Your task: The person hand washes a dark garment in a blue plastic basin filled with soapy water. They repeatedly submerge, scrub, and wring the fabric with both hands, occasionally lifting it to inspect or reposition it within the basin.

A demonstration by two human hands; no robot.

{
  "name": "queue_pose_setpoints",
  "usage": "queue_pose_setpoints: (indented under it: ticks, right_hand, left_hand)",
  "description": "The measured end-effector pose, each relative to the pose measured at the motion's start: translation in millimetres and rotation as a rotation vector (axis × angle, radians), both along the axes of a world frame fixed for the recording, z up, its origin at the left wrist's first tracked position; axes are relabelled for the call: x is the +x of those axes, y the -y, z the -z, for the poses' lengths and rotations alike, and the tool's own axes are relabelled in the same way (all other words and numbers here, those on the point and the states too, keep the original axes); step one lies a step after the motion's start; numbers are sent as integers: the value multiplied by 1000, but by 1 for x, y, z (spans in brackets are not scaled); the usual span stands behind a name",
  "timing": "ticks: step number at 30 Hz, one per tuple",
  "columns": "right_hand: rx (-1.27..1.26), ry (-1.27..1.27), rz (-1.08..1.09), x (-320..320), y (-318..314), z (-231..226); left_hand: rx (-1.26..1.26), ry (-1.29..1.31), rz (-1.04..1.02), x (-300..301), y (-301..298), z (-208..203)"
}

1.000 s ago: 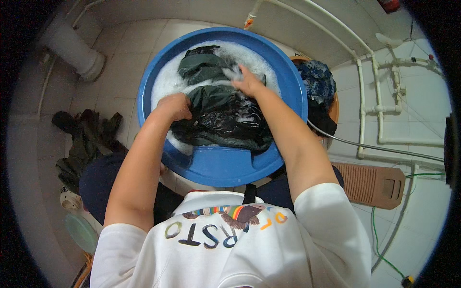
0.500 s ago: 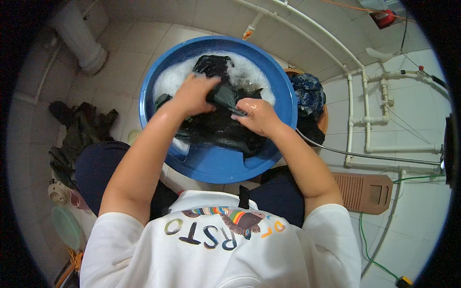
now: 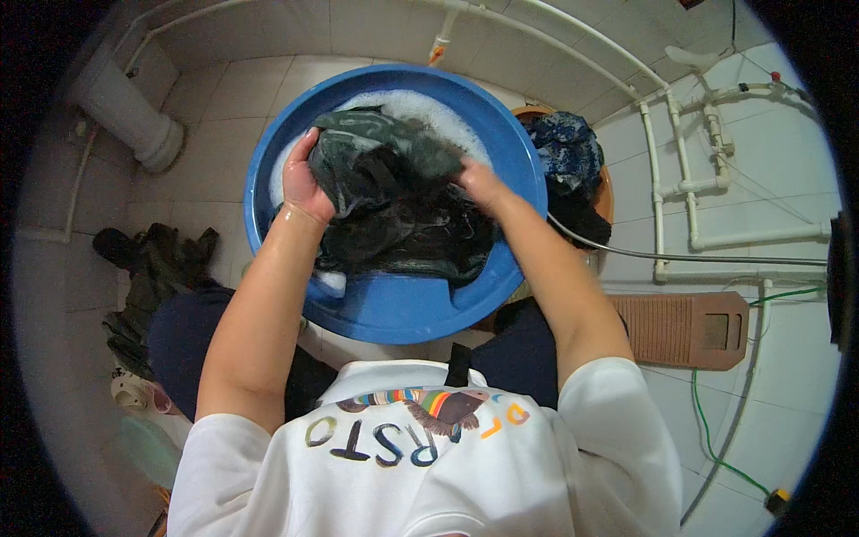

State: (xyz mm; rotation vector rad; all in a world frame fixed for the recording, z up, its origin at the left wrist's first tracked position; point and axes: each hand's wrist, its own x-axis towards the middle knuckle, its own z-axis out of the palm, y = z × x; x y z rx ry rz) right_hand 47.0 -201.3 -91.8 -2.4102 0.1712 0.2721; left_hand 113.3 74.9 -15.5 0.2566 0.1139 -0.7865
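A wet dark green garment is held spread between my two hands over a blue basin. My left hand grips its left side, thumb along the outer edge and the other fingers under the cloth. At its right end, my right hand is closed on the fabric, fingertips partly hidden. Below the raised part, more dark wet cloth lies in the basin; whether it is the same piece I cannot tell. White suds float along the far side.
An orange tub with dark blue patterned cloth stands right of the basin. A brown washboard lies at the right. Dark clothes sit on the floor at left. White pipes and a metal hose run along the right wall.
Both hands have moved apart, the left outward to the garment's left edge. The cloth, bunched between them before, is now lifted and spread wider. The view has shifted slightly.
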Motion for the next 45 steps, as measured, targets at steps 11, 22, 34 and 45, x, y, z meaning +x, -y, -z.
queue_pose_setpoints:
  ticks: [11,22,34,45]
  right_hand:
    - [-256,45,316,20,-15,24]
    - [426,311,685,41,-13,68]
    - [9,859,-186,-18,-166,-61]
    - [92,695,-2,-19,-162,-46]
  left_hand:
    - [352,-184,131,-13,35,58]
    - [364,-109,18,-5,40,75]
    - [-135,74,221,-15,28,90]
    - [523,227,14,-29,37,106]
